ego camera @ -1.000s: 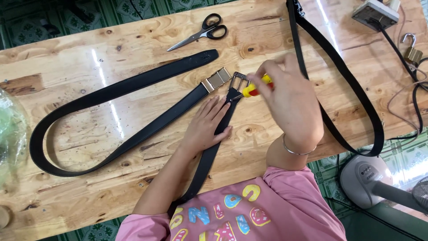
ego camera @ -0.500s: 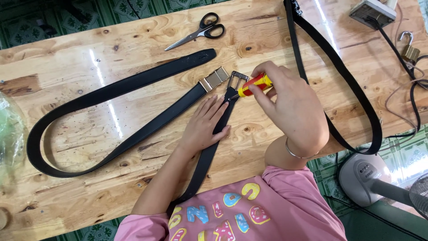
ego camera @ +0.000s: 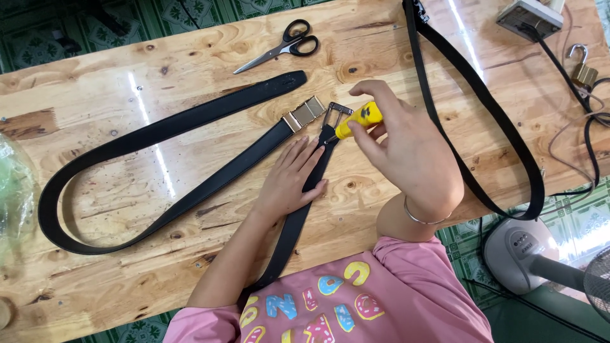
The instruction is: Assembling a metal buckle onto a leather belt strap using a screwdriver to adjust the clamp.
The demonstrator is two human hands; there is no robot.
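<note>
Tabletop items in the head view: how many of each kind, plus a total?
Black belts: 3, a looped one, one under the left hand, one at the right
Scissors: 1
Yellow-handled tool, in the right hand: 1
Padlock: 1
Power strip: 1
Total: 7

scissors (ego camera: 283,46), padlock (ego camera: 583,73), fan base (ego camera: 522,254), possibly adapter (ego camera: 529,17)

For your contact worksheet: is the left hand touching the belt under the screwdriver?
Touching. The head view shows the left hand lying flat on the belt, fingers pressed across the strap below the buckle.
</note>
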